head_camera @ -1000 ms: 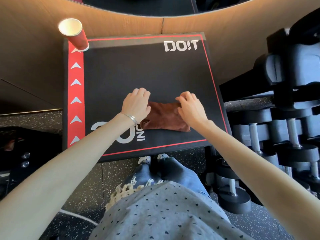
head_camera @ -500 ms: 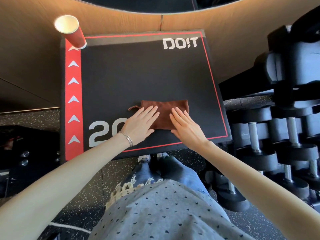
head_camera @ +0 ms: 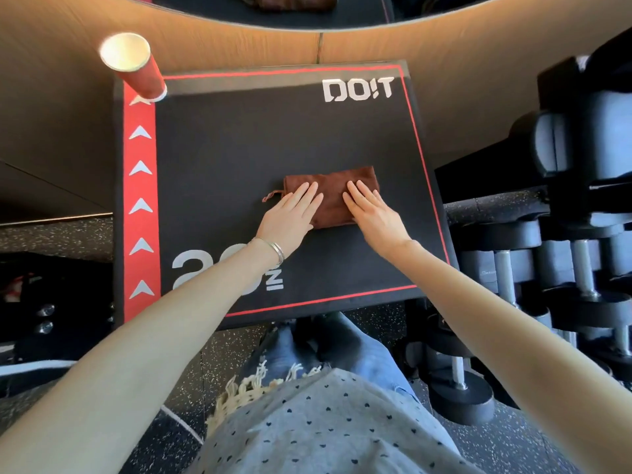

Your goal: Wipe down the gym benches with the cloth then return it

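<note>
A folded brown cloth (head_camera: pixel 331 196) lies flat near the middle of a black padded box (head_camera: pixel 239 148) marked with a red arrow stripe, "DO!T" and "20 IN". My left hand (head_camera: pixel 290 218) rests on the cloth's left part with fingers straight and together. My right hand (head_camera: pixel 372 213) lies flat on its right part, fingers straight as well. A thin loop of the cloth sticks out at its left edge.
A red paper cup (head_camera: pixel 135 68) stands on the box's far left corner. A wooden wall (head_camera: pixel 239 46) runs behind the box. Black dumbbells (head_camera: pixel 561 261) fill a rack to the right. The floor below is speckled rubber (head_camera: pixel 191 371).
A second ago both hands gripped the cloth's far edge with curled fingers. They then flattened on the folded cloth, which now lies squared up a little farther from the box's front edge.
</note>
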Demonstrator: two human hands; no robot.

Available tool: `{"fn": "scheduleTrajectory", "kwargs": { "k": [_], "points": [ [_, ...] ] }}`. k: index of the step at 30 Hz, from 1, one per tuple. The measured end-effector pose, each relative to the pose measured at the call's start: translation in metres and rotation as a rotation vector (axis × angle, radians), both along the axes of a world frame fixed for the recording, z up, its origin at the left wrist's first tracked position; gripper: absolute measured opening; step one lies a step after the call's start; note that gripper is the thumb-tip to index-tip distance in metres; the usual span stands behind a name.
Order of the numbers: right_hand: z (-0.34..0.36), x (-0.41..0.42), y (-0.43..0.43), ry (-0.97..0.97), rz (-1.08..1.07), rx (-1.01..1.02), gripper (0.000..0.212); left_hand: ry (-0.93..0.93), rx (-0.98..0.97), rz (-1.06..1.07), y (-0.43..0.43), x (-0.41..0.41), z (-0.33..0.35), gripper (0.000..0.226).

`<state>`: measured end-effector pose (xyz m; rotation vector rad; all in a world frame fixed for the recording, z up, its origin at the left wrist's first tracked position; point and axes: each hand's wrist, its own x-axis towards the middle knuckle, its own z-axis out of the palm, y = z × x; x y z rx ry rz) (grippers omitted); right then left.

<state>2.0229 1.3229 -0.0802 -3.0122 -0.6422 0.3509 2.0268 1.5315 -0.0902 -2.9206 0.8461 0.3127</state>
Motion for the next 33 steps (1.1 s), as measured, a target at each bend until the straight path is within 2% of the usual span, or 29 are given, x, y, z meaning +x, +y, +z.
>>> {"fn": "scheduleTrajectory", "kwargs": {
  "k": [6, 21, 33],
  "points": [
    [0.001, 0.053, -0.018, -0.014, -0.113, 0.014, 0.069, 0.0, -0.017, 0.011, -0.03, 0.06, 0.0, 0.06],
    [0.007, 0.191, -0.043, -0.038, -0.189, -0.052, 0.061, 0.037, -0.044, 0.094, -0.077, 0.193, 0.005, 0.061],
    [0.008, 0.264, -0.061, -0.014, -0.19, -0.113, 0.056, 0.072, -0.135, 0.117, -0.093, 0.258, 0.004, 0.06]
  ]
}}
